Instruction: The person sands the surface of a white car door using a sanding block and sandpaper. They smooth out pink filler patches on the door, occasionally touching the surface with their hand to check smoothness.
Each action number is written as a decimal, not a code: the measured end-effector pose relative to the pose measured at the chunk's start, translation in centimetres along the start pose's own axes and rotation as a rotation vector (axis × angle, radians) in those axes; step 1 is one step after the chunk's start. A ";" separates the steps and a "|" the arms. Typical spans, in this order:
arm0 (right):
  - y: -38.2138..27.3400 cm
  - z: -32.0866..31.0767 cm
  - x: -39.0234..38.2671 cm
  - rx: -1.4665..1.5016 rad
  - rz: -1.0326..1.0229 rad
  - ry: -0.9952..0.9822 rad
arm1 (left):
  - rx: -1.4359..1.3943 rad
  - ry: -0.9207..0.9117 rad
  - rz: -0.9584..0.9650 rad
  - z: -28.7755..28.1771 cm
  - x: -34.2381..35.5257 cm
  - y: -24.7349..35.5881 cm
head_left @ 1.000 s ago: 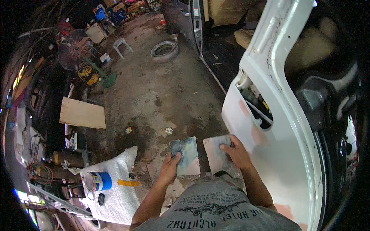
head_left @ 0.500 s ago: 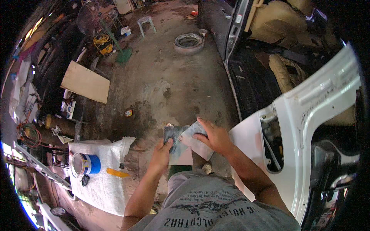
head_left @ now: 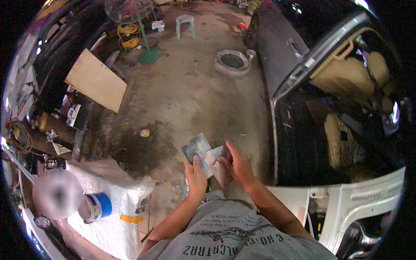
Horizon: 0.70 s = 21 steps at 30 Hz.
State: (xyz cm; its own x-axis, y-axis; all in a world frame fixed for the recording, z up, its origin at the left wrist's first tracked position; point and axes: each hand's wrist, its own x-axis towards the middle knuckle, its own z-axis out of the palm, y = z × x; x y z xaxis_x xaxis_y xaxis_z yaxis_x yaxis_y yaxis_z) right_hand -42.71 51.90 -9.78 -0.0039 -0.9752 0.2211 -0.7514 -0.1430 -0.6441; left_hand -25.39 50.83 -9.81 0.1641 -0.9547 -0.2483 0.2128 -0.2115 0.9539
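My left hand (head_left: 197, 177) grips a flat, thin putty spreader (head_left: 196, 146) smeared with grey-blue, thumb on its face and fingers behind. In my right hand (head_left: 241, 165) is a second flat spreader (head_left: 215, 153), paler and also smeared, pinched between thumb and fingers. The right spreader's edge overlaps the face of the left one, and a small pinkish-grey dab seems to lie where they meet. Both are in front of my body, above the floor. The lower parts of the spreaders are partly covered by my hands.
At lower left, a blue can (head_left: 100, 205) and a yellow spreader (head_left: 131, 219) rest on a white sheet (head_left: 110, 232). A white car body panel (head_left: 346, 203) and an open dark vehicle (head_left: 299, 143) stand to the right. Ahead lie a tire (head_left: 221, 71) and a stool (head_left: 185, 19).
My view has swung to the right, so the surroundings have shifted. Both hands have tilted the spreaders; the right spreader has drawn across the left one. Each hand keeps its hold.
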 end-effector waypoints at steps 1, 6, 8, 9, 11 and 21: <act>-0.8 1.1 2.1 -0.002 -0.003 0.004 | -0.048 0.023 0.031 -0.5 2.0 -0.1; -2.2 7.3 9.3 0.278 0.176 -0.042 | 0.025 0.103 -0.007 -2.7 10.1 3.9; -3.0 8.8 12.3 0.495 0.222 -0.107 | 0.043 0.114 0.078 -4.9 13.2 4.5; -4.0 8.7 13.7 0.628 0.279 -0.189 | 0.004 0.141 0.037 -6.4 14.8 4.1; -5.1 8.1 17.4 0.825 0.422 -0.416 | -0.014 0.228 -0.002 -9.6 17.0 3.4; -6.3 24.3 38.8 0.333 -0.454 -0.484 | 0.003 0.727 -0.186 -22.9 17.5 -0.1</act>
State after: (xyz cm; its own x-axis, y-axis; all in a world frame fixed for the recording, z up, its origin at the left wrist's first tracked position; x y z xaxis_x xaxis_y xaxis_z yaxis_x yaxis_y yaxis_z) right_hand -22.07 10.83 -14.91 0.6088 -0.7620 0.2206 -0.3696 -0.5185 -0.7711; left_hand -0.49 38.90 -18.07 0.7213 -0.5241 -0.4528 0.2963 -0.3574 0.8857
